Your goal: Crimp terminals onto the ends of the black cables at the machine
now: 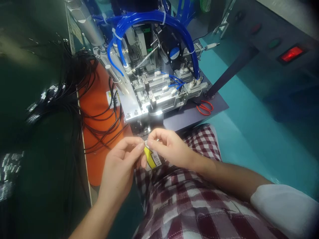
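My left hand [122, 159] and my right hand [169, 146] meet fingertip to fingertip just in front of the machine [159, 96]. Thumb and forefinger of each are pinched together. Whatever sits between the fingertips is too small to make out. Below and behind the fingers shows a label [156, 161] with a yellow arrow and black characters. The machine's metal block [156, 118] with a bright top lies just beyond my fingers. Black cables [99, 126] run over an orange board [97, 166] beside my left hand.
Red-handled scissors [204, 108] lie on the dark base plate [184, 118] to the right. Thick blue air tubes [154, 17] arch over the machine. A lit red switch [292, 54] is on a panel at upper right. More black cables [69, 76] are bundled at left.
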Available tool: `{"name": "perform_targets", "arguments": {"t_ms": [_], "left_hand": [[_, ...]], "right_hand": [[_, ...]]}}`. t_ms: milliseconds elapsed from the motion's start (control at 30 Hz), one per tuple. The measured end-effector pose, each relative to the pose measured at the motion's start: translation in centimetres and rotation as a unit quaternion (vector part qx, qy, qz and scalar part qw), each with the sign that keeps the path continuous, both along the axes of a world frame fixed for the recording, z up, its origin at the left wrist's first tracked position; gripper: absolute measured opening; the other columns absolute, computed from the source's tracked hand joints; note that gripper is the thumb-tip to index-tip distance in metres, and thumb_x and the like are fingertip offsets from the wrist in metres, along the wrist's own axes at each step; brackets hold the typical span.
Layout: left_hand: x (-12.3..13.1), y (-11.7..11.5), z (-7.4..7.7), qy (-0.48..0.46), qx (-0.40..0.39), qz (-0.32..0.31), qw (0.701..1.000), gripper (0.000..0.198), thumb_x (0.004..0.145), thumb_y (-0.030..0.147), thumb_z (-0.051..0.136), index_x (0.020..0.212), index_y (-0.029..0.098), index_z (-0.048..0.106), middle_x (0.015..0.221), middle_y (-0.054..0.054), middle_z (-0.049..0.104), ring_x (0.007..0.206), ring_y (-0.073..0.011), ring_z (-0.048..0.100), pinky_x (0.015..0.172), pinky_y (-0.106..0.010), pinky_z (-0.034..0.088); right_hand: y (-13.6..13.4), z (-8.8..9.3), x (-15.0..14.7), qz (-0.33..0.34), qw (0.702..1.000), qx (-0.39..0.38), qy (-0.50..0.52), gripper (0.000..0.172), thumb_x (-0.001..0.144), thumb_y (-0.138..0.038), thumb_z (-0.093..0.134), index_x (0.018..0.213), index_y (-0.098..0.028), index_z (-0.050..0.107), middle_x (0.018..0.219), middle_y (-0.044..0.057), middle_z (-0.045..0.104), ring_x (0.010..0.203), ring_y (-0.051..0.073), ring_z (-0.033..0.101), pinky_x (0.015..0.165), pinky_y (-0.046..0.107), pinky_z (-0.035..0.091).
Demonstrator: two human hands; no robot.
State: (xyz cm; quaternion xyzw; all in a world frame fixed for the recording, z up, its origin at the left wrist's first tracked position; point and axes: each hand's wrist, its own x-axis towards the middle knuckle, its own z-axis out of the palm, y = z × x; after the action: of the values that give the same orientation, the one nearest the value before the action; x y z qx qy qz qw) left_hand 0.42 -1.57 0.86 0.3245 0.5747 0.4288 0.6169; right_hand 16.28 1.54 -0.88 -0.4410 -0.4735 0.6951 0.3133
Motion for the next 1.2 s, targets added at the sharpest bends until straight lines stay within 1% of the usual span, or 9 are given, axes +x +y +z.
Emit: {"name": "perform_targets", "arguments": {"t_ms": [100,367,567,633,767,867,933,1100,1200], "left_hand": [[0.1,0.1,-0.1,-0.003,0.002,-0.001,1.000,0.022,0.075,0.033,0.083,0.081,0.019,0.067,0.062,0.004,0.061,0.049,-0.0056,0.048,0.051,-0.018,0.040],[0.4,0.3,0.3,-0.012,-0.021,0.015,1.000,0.019,0.079,0.030,0.076,0.073,0.016,0.065,0.059,0.002,0.060,0.049,-0.0062,0.049,0.053,-0.019,0.040],[0.0,0.5,0.6,-0.016,-0.048,-0.005,0.999,0.021,0.071,0.032,0.081,0.069,0.015,0.068,0.056,0.001,0.061,0.049,-0.0079,0.050,0.051,-0.019,0.041],[-0.2,0.5,0.6,0.008,-0.049,-0.010,0.999,0.025,0.069,0.036,0.082,0.068,0.016,0.067,0.057,0.000,0.062,0.051,-0.0098,0.052,0.051,-0.021,0.042],[-0.7,0.1,0.3,0.093,-0.043,-0.019,0.995,0.031,0.069,0.045,0.084,0.077,0.018,0.070,0.063,-0.001,0.065,0.057,-0.0132,0.057,0.056,-0.024,0.045],[-0.8,-0.1,-0.1,0.106,-0.033,-0.026,0.994,0.031,0.071,0.045,0.084,0.079,0.019,0.071,0.063,0.001,0.063,0.058,-0.0119,0.054,0.057,-0.024,0.043],[-0.7,-0.1,-0.1,0.092,-0.027,-0.016,0.995,0.028,0.071,0.042,0.084,0.077,0.018,0.071,0.059,0.002,0.058,0.056,-0.0095,0.050,0.055,-0.022,0.040],[-0.4,0.7,0.7,0.017,-0.051,0.015,0.998,0.033,0.062,0.041,0.088,0.065,0.016,0.067,0.048,0.004,0.047,0.050,-0.0075,0.041,0.053,-0.022,0.036],[-0.4,1.1,1.0,-0.004,-0.087,0.013,0.996,0.037,0.059,0.045,0.089,0.064,0.017,0.065,0.045,0.006,0.042,0.049,-0.0086,0.039,0.051,-0.023,0.037]], "right_hand": [[0.0,0.0,0.0,0.005,1.000,-0.014,-0.002,0.022,0.087,-0.035,0.066,0.077,-0.020,0.053,0.053,-0.010,0.040,0.045,0.007,0.031,0.041,0.021,0.022],[-0.2,0.0,0.1,0.002,0.984,0.156,-0.088,0.013,0.089,-0.025,0.059,0.078,-0.020,0.053,0.062,-0.005,0.050,0.055,0.009,0.044,0.051,0.023,0.032],[0.0,0.2,0.2,0.011,0.976,0.188,-0.111,0.012,0.090,-0.022,0.058,0.079,-0.019,0.053,0.068,-0.003,0.056,0.059,0.010,0.048,0.056,0.024,0.036],[-0.1,0.2,0.3,0.011,0.974,0.193,-0.114,0.012,0.090,-0.021,0.058,0.079,-0.020,0.053,0.068,-0.003,0.056,0.059,0.011,0.048,0.056,0.024,0.036],[-0.2,0.2,0.7,0.006,0.965,0.234,-0.115,0.012,0.091,-0.020,0.056,0.080,-0.019,0.052,0.071,-0.003,0.055,0.061,0.011,0.048,0.058,0.025,0.037],[-0.3,0.3,0.7,0.001,0.958,0.262,-0.119,0.013,0.091,-0.018,0.056,0.079,-0.019,0.051,0.073,-0.002,0.054,0.063,0.011,0.048,0.059,0.025,0.038],[-0.2,0.2,0.6,0.000,0.962,0.248,-0.113,0.013,0.090,-0.019,0.057,0.078,-0.019,0.052,0.073,-0.002,0.054,0.063,0.011,0.048,0.059,0.025,0.038],[0.4,-0.6,0.4,-0.013,0.997,0.076,-0.014,0.015,0.092,-0.030,0.058,0.082,-0.019,0.056,0.059,-0.007,0.046,0.048,0.008,0.038,0.046,0.022,0.030],[0.7,-0.7,0.6,-0.015,0.999,0.033,0.005,0.014,0.091,-0.031,0.060,0.085,-0.018,0.059,0.058,-0.007,0.046,0.045,0.007,0.037,0.042,0.022,0.027]]}}
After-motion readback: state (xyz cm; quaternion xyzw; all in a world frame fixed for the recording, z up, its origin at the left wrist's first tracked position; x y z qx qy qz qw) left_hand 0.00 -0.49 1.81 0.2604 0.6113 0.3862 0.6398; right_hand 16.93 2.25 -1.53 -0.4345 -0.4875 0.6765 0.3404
